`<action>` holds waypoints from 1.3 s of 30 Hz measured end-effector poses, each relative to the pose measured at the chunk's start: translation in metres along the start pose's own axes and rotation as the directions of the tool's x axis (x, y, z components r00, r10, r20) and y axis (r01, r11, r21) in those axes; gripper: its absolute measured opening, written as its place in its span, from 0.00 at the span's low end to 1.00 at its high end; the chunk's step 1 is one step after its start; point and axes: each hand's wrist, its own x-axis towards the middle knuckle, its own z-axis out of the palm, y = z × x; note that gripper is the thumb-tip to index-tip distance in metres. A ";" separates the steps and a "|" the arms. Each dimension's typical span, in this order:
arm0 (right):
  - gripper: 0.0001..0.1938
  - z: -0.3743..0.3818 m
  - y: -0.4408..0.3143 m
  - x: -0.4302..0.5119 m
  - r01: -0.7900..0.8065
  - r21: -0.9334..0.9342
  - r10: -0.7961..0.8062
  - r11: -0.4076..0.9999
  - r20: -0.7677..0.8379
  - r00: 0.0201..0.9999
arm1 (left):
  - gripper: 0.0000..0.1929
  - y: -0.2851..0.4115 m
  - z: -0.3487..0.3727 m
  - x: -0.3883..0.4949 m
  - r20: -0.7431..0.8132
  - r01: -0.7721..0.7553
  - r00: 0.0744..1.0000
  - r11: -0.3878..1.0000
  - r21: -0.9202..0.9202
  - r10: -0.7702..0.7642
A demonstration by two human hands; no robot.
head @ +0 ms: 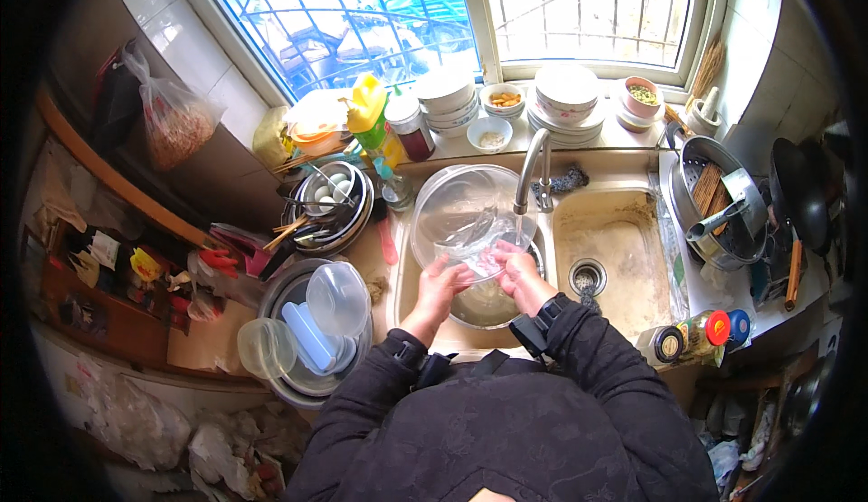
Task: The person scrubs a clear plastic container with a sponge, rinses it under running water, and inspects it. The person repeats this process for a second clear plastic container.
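A large clear plastic bowl (441,207) is held over the left sink basin (401,292), beneath the faucet (539,163). My left hand (439,292) grips its near rim at the left. My right hand (521,277) is on the near right part of the rim, its fingers in the thin stream of water from the spout. Water and glare blur the bowl's inside near my fingers. Under the bowl, partly hidden, stands a round metal basin (483,309).
Right of the bowl is a second sink basin (610,231) with a drain strainer. Stacked bowls (444,105) line the windowsill. At left are a pot holding eggs (332,190) and a tub of plastic containers (315,339). Steel pots (719,197) and lidded jars (705,332) stand at right.
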 end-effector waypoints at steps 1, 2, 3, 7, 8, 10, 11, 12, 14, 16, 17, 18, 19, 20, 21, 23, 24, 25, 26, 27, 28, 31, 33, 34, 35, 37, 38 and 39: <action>0.25 -0.003 -0.008 0.004 0.036 -0.008 -0.036 0.999 -0.002 0.999 | 0.37 0.006 -0.007 0.002 0.002 -0.028 1.000 0.998 0.050 0.028; 0.24 -0.007 -0.016 0.007 0.073 -0.015 -0.073 0.997 -0.005 0.997 | 0.36 0.012 -0.013 0.004 0.007 -0.054 0.999 0.993 0.101 0.054; 0.24 -0.008 -0.022 0.010 0.076 -0.016 -0.076 0.997 0.017 0.997 | 0.35 0.017 -0.019 0.006 -0.003 -0.099 0.995 0.985 0.141 0.100; 0.24 -0.003 -0.020 0.005 0.056 -0.120 -0.055 0.991 0.014 0.998 | 0.36 0.004 -0.004 0.007 -0.145 -0.161 0.976 0.987 0.008 0.160; 0.23 0.000 -0.011 -0.001 -0.001 -0.118 0.000 0.993 -0.005 1.000 | 0.37 -0.004 0.002 0.005 -0.111 -0.149 0.983 0.989 -0.004 0.148; 0.22 0.006 0.003 -0.006 -0.058 -0.033 0.057 0.998 -0.008 0.998 | 0.35 -0.013 0.005 0.002 0.012 0.007 1.000 0.999 -0.034 -0.007; 0.22 0.005 0.000 -0.006 -0.027 -0.124 0.024 0.992 -0.027 0.999 | 0.34 -0.012 0.004 0.003 0.063 0.075 0.995 0.996 -0.057 -0.071; 0.22 0.003 -0.005 -0.005 -0.014 -0.178 0.010 0.984 -0.023 1.000 | 0.33 -0.010 0.000 0.004 0.095 0.045 0.995 0.998 -0.047 -0.040; 0.22 -0.002 -0.022 0.000 0.048 -0.187 -0.053 0.981 -0.020 0.998 | 0.31 0.001 -0.012 0.007 0.094 -0.008 0.996 0.998 0.059 0.003; 0.21 -0.005 -0.037 0.004 0.110 -0.098 -0.110 0.989 0.004 0.994 | 0.34 0.011 -0.019 0.011 0.069 0.000 0.998 0.989 0.147 -0.011; 0.21 -0.006 -0.041 0.004 0.131 -0.047 -0.130 0.990 0.024 0.991 | 0.36 0.013 -0.019 0.012 0.021 -0.016 1.000 0.985 0.169 0.013; 0.22 -0.004 -0.037 0.001 0.116 -0.110 -0.115 0.987 0.018 0.993 | 0.37 0.010 -0.015 0.012 -0.014 -0.061 0.998 0.992 0.112 0.062; 0.23 -0.003 -0.028 -0.004 0.110 -0.168 -0.110 0.980 0.005 0.994 | 0.39 0.003 -0.008 0.010 -0.070 -0.113 0.991 0.992 0.064 0.118; 0.24 0.000 -0.019 -0.008 0.081 -0.162 -0.083 0.983 -0.007 0.996 | 0.40 -0.004 -0.001 0.007 -0.126 -0.165 0.978 0.986 0.023 0.167; 0.24 0.002 -0.011 -0.011 0.053 -0.156 -0.056 0.986 -0.020 0.998 | 0.43 -0.011 0.003 0.003 -0.086 -0.155 0.984 0.988 0.024 0.156; 0.24 0.007 0.001 -0.011 -0.047 -0.018 0.047 0.999 -0.029 0.998 | 0.44 -0.014 0.001 -0.001 0.016 0.033 0.999 0.996 -0.087 -0.032; 0.24 0.005 0.000 -0.010 -0.042 -0.006 0.042 0.999 -0.058 0.997 | 0.44 -0.011 -0.001 0.001 0.053 0.022 0.998 0.998 -0.064 -0.019; 0.24 0.001 -0.005 -0.006 0.014 -0.049 -0.016 0.999 -0.037 0.999 | 0.44 -0.005 -0.008 0.003 0.071 0.015 0.997 1.000 -0.023 -0.013; 0.24 -0.005 -0.015 -0.002 0.061 -0.054 -0.062 0.997 -0.011 0.998 | 0.45 0.002 -0.014 0.003 0.070 0.028 0.997 0.999 0.029 -0.030; 0.23 -0.008 -0.023 0.004 0.105 -0.068 -0.107 0.992 -0.028 0.994 | 0.44 0.008 -0.020 0.005 0.079 -0.002 0.997 0.995 0.097 -0.005; 0.23 -0.013 -0.031 0.006 0.137 -0.082 -0.145 0.987 -0.097 0.985 | 0.44 0.016 -0.025 0.006 0.069 -0.011 0.998 0.986 0.166 -0.001; 0.20 -0.018 -0.033 0.009 0.124 -0.109 -0.125 0.986 0.001 0.992 | 0.43 0.018 -0.020 0.001 -0.015 -0.131 0.990 0.969 0.208 0.137; 0.21 -0.015 -0.015 0.006 0.090 -0.232 -0.093 0.969 -0.002 0.996 | 0.41 0.004 -0.004 -0.005 -0.117 -0.227 0.962 0.960 0.164 0.247; 0.22 -0.013 -0.007 0.004 0.011 -0.204 -0.018 0.979 -0.032 0.999 | 0.40 -0.002 0.001 -0.009 -0.088 -0.128 0.987 0.989 0.079 0.135; 0.22 -0.010 0.001 0.002 -0.041 -0.165 0.031 0.985 -0.061 0.998 | 0.40 -0.005 0.004 -0.011 -0.078 0.006 0.997 1.000 0.017 -0.005; 0.20 -0.005 0.006 -0.001 -0.004 -0.008 0.004 1.000 -0.029 1.000 | 0.41 -0.003 0.003 -0.011 0.078 0.021 0.997 0.997 -0.069 -0.015; 0.19 -0.004 0.002 -0.001 0.002 -0.028 -0.004 1.000 -0.057 0.998 | 0.42 0.002 -0.001 -0.010 0.115 0.008 0.993 0.999 -0.052 -0.001; 0.18 -0.003 -0.003 -0.001 0.015 -0.025 -0.017 1.000 -0.074 0.997 | 0.42 0.008 -0.005 -0.009 0.138 -0.002 0.990 1.000 -0.018 0.005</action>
